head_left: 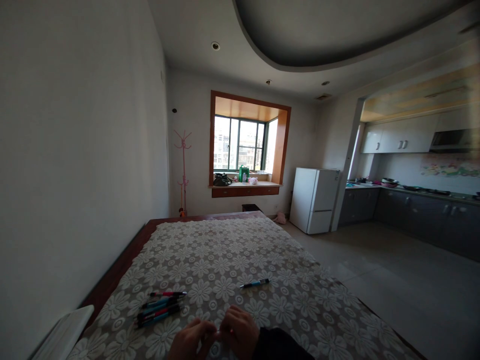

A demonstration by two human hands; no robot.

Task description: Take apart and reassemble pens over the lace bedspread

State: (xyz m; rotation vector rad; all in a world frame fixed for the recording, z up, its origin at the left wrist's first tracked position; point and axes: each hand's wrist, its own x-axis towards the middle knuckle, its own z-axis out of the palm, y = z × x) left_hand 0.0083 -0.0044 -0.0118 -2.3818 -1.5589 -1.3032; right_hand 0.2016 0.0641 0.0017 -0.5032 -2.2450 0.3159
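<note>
My left hand (192,340) and my right hand (240,330) meet low in the view, just above the flowered tablecloth (210,260). Both have their fingers closed, fingertips almost touching. A small pale, reddish bit shows between them; the rest is covered by my fingers, so I cannot tell what it is. To the left of my hands lies a loose pile of several pens (159,307), with blue, red and black barrels. A single blue and black pen (255,283) lies apart on the cloth, beyond my right hand.
The long table has a dark red wooden edge (140,237) along the left wall. A white object (73,327) stands at the near left corner. Farther off are a pink coat stand (183,165), a window sill (243,186) with bags, a white fridge (315,200) and kitchen cabinets (420,212).
</note>
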